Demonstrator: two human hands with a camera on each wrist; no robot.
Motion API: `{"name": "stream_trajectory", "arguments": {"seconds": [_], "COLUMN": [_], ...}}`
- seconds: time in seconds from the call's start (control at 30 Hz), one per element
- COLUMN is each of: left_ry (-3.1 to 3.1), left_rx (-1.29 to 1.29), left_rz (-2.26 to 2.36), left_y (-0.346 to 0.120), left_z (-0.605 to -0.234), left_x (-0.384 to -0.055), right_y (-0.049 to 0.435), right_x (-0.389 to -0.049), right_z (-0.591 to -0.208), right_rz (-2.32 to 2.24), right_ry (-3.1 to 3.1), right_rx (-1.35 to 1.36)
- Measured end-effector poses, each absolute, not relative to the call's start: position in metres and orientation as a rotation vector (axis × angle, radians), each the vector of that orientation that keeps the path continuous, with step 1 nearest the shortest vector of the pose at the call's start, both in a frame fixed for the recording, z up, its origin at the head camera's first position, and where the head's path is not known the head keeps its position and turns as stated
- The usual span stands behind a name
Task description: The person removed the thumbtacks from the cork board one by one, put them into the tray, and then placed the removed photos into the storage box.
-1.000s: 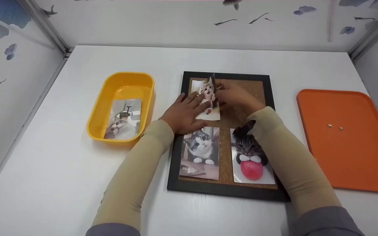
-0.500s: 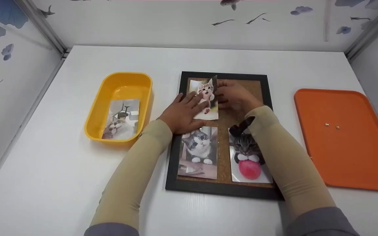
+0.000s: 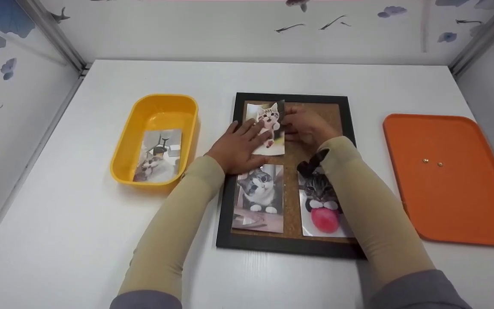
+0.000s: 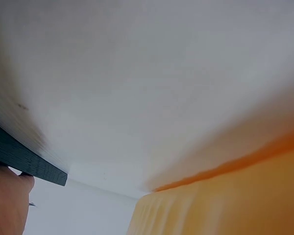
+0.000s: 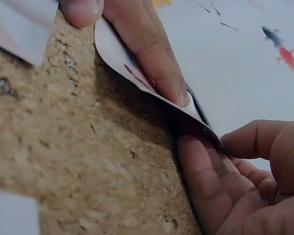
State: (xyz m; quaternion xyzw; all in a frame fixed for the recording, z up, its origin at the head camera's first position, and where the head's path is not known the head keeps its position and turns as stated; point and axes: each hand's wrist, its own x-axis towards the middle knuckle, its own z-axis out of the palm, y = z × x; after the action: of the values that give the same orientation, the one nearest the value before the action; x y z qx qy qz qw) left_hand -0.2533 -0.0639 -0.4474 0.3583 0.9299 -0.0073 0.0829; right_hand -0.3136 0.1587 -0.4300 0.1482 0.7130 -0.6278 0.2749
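Observation:
A kitten photo (image 3: 268,115) lies on the upper left of a cork board (image 3: 290,197) in a black frame (image 3: 290,245). Spread over it, my left hand (image 3: 237,148) presses the photo down with straight fingers. My right hand (image 3: 309,125) pinches the photo's right edge; in the right wrist view the thumb is at the edge and the other fingers reach beneath the raised side. Below are two more cat photos: a grey-and-white cat (image 3: 260,195) at left, and a tabby with a pink ball (image 3: 325,219) at right, partly covered by my right forearm.
A yellow tub (image 3: 163,103) with another cat photo (image 3: 159,161) in it stands left of the frame. An orange tray (image 3: 453,206) on the right bears two small shiny pieces (image 3: 426,161). Printed panels (image 3: 212,34) enclose the white table (image 3: 79,193).
The raised right side of the kitten photo has come down flatter, showing more of the picture. Both hands stay at nearly the same place; the whole view has shifted slightly.

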Motion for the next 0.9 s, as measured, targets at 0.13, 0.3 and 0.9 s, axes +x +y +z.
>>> {"name": "stream_trajectory", "arguments": {"seconds": [0.13,0.3,0.9], "left_ry": [2.771,2.773,2.77], "left_rx": [1.066,1.061,1.014], "left_rz": [-0.012,-0.04,0.013], "left_y": [-0.0628,-0.062,-0.0629], "left_z": [-0.4478,-0.4466,-0.4434], "left_x": [-0.2538,-0.2551,-0.2522], "right_y": [0.1589,0.1595,0.1584], "right_x": [-0.3145,-0.3152,-0.3125], "right_z": [-0.4322,-0.4329,-0.4332], "right_rz": [-1.695,-1.726,-1.74], "right_ry": [1.925,1.898,1.91], "right_rx": [0.406,0.409,0.385]}}
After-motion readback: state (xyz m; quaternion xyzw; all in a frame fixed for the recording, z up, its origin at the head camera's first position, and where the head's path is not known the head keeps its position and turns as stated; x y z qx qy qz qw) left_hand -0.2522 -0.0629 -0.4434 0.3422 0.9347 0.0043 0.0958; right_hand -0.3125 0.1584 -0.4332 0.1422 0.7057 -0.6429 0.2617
